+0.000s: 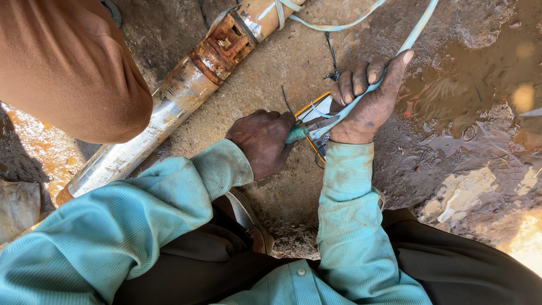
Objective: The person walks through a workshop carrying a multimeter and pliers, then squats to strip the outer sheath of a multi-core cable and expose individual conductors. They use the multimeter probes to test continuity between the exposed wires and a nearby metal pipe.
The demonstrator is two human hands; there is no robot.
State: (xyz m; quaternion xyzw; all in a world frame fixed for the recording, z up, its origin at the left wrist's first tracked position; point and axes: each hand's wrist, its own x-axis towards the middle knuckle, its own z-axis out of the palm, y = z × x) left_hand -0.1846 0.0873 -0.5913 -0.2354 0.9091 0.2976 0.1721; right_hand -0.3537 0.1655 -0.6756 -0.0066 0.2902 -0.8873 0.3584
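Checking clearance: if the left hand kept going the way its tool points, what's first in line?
Likely the right hand: the left hand aims its teal-handled tool at the pale flat cable gripped there. Depth unclear.

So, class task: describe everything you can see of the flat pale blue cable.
The flat pale blue cable looks like plastic-sheathed ribbon, smudged with dirt. It runs from the top edge down across the right hand, pressed under its fingers, to the teal-handled tool gripped in the left hand. Another stretch loops around the rusty pipe at the top. Its cut end is hidden.
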